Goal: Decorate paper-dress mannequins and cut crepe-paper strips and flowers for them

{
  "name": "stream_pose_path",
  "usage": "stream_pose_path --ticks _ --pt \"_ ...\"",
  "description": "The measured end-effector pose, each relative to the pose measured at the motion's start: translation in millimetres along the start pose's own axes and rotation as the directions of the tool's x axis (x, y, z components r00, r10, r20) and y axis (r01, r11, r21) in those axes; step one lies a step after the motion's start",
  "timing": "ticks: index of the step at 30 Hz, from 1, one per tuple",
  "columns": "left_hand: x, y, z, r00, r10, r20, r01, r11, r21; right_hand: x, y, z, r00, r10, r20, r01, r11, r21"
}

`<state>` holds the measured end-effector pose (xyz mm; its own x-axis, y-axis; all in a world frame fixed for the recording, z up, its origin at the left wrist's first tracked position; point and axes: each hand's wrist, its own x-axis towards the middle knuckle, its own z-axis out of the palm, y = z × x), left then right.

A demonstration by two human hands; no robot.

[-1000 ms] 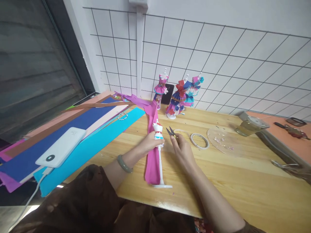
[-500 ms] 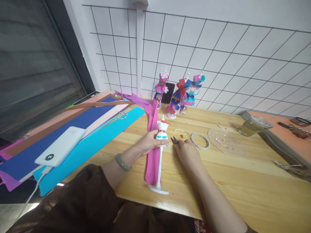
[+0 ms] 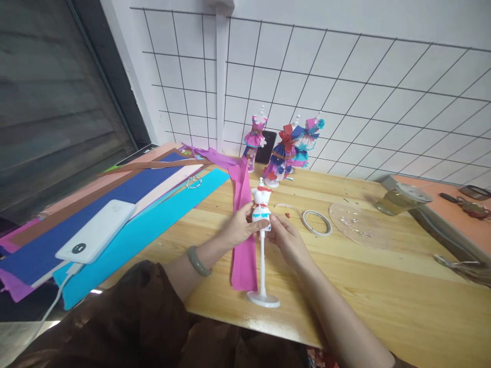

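A small white dress form (image 3: 261, 198) stands upright on its thin pole and round base (image 3: 263, 299) near the table's front edge. Red trim runs round its neck and waist, with a blue band at the hips. My left hand (image 3: 242, 227) grips its lower torso from the left, thumb across the front. From the right, the closed fingers of my right hand (image 3: 288, 237) hold the hip edge. The dark-tipped cutting tool is out of sight now. Behind the form lies a long strip of pink crepe paper (image 3: 243, 260), partly covered by my left hand.
Coloured paper sheets (image 3: 153, 230) lie at left under a white power bank (image 3: 95, 230). Dressed forms (image 3: 255, 133) and a phone (image 3: 267, 148) stand by the wall grid. To the right are a tape roll (image 3: 316, 223), a clear beaded disc (image 3: 356, 225) and a cup (image 3: 401, 198).
The dress form has shifted slightly right and stands straighter, with my left hand still on it. My right hand has moved left and up to the form, and the tool's dark tips no longer show.
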<state>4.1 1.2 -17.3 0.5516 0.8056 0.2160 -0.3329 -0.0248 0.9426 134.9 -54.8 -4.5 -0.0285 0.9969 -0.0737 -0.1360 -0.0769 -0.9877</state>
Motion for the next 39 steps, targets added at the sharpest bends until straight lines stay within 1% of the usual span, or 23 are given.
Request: stream_pose_path --ticks 2,4,8,9,12,16,19,23,25,26,28,31,34,37,39 --pt "0.2 -1.2 -0.2 1.000 0.014 -0.006 -0.014 0.997 0.073 -0.6 -0.8 -0.5 0.999 -0.028 0.024 0.027 1.000 0.015" --pt "1.3 -0.7 -1.5 0.999 0.026 -0.041 -0.020 0.990 0.140 -1.2 -2.1 -0.9 0.998 -0.066 0.012 0.066 0.998 -0.008" --pt "4.4 3.3 -5.5 0.977 0.072 -0.202 -0.030 0.979 0.203 -2.8 -5.3 0.7 0.989 -0.132 -0.068 0.124 0.985 -0.116" --pt "4.8 4.2 -6.2 0.971 0.077 -0.226 -0.027 0.976 0.218 -3.3 -6.0 1.5 0.985 -0.152 -0.085 0.138 0.979 -0.150" --pt "5.2 5.5 -7.5 0.968 0.087 -0.237 -0.018 0.961 0.276 -4.2 -7.1 3.8 0.966 -0.231 -0.114 0.193 0.943 -0.270" --pt "4.0 3.3 -8.7 0.961 0.136 -0.240 -0.042 0.932 0.359 -4.2 -5.0 6.1 0.939 -0.320 -0.127 0.246 0.882 -0.401" --pt "1.9 2.8 -9.3 0.954 0.174 -0.245 -0.036 0.876 0.481 -4.6 -2.9 8.8 0.932 -0.340 -0.128 0.252 0.858 -0.447" --pt "-1.7 7.5 -9.0 0.943 0.265 -0.202 -0.056 0.726 0.686 -6.0 -1.2 12.2 0.922 -0.368 -0.119 0.275 0.840 -0.468" --pt "-2.7 10.0 -8.7 0.933 0.308 -0.186 -0.070 0.662 0.747 -5.7 0.2 12.4 0.925 -0.359 -0.127 0.267 0.849 -0.457" --pt "-2.8 10.8 -8.7 0.929 0.320 -0.183 -0.073 0.647 0.759 -5.1 1.1 12.0 0.930 -0.344 -0.129 0.258 0.862 -0.437" --pt "-2.4 11.2 -9.1 0.928 0.321 -0.190 -0.072 0.653 0.754 -3.2 3.5 10.6 0.948 -0.294 -0.124 0.235 0.906 -0.352" --pt "-1.0 9.3 -10.6 0.931 0.290 -0.220 -0.053 0.707 0.706 0.6 7.6 7.8 0.977 -0.189 -0.102 0.172 0.972 -0.160" --pt "1.0 6.1 -12.4 0.935 0.257 -0.245 -0.043 0.768 0.639 3.5 10.3 5.8 0.989 -0.119 -0.086 0.117 0.993 -0.027" --pt "3.4 4.6 -13.6 0.945 0.214 -0.248 -0.051 0.844 0.535 4.5 10.4 5.1 0.992 -0.100 -0.079 0.102 0.995 0.023" --pt "5.2 5.2 -14.0 0.954 0.171 -0.248 -0.048 0.899 0.436 4.2 9.1 5.2 0.991 -0.098 -0.091 0.099 0.995 0.002"
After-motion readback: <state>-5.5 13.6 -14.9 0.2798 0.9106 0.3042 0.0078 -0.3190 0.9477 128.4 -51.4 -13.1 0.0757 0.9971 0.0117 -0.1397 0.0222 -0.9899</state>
